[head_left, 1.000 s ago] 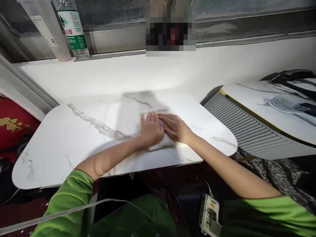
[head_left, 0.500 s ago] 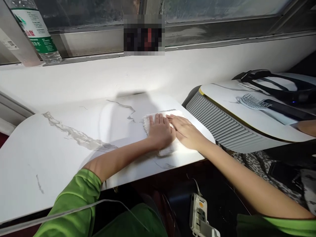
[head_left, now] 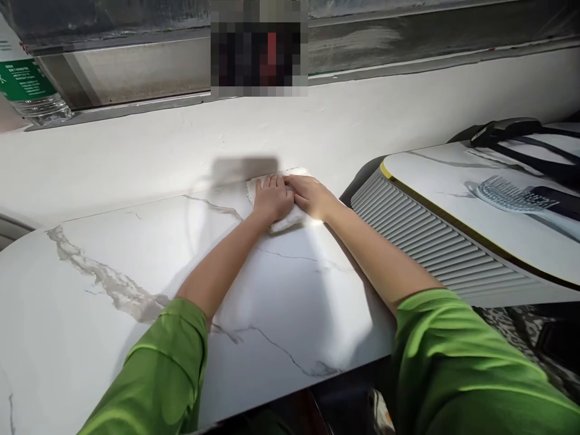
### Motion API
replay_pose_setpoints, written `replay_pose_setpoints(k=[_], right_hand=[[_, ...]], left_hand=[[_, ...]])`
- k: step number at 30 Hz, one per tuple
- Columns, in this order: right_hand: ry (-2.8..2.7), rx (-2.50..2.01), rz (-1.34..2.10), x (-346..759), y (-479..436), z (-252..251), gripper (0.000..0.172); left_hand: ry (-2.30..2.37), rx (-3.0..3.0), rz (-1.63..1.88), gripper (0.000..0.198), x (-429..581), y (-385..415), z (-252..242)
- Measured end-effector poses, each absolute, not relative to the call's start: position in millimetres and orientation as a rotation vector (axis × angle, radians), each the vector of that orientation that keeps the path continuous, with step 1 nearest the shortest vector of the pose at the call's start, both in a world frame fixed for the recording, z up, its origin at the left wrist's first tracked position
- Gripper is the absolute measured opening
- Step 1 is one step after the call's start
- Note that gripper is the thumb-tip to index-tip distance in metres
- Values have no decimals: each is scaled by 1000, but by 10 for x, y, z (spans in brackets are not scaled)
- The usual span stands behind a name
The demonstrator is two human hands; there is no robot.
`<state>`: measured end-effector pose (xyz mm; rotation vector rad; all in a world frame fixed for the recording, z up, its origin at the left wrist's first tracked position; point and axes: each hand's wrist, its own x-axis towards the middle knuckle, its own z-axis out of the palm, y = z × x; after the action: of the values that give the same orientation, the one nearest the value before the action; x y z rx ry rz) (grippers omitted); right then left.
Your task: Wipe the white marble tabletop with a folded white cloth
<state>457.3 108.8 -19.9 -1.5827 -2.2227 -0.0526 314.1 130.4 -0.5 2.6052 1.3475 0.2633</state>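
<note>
A white cloth point(head_left: 290, 220) lies on a white, marble-patterned table point(head_left: 281, 290), near its back edge by the wall. My left hand point(head_left: 273, 201) presses down on the cloth with its fingers stretched out. Beside it, touching, my right hand point(head_left: 310, 194) also lies flat on the cloth, its fingers pointing left toward the left hand. Much of the cloth is hidden under both hands. Both forearms reach forward across the tabletop from green sleeves.
At right stands a second white table point(head_left: 435, 187) with ribbed sides, carrying a pale blue hairbrush point(head_left: 512, 196) and a black strapped item point(head_left: 507, 136). A water bottle point(head_left: 34, 90) stands on the window ledge at upper left. A white wall point(head_left: 158, 154) borders the table's back.
Both hands have pushed the cloth away from the front of the table, to its back edge near the wall. The view has shifted, and the power strip below is now mostly hidden.
</note>
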Motion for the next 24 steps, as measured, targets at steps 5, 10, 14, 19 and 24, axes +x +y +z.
replay_pose_setpoints(k=[5, 10, 14, 19, 24], right_hand=[[-2206, -1603, -111, 4547, 1151, -232, 46], [-2235, -1622, -148, 4426, 892, -277, 51], [-2256, -1625, -183, 4211, 489, -305, 53], [-2266, -1582, -216, 3894, -271, -276, 52], [-2246, -1557, -193, 3613, -979, -220, 51]], left_hand=[[1356, 2603, 271, 56, 3101, 1373, -21], [1327, 2617, 235, 58, 2934, 1132, -23], [1295, 2648, 184, 60, 2689, 737, -5], [1251, 2657, 161, 60, 2358, 34, 30], [1206, 2690, 175, 60, 2071, -594, 56]])
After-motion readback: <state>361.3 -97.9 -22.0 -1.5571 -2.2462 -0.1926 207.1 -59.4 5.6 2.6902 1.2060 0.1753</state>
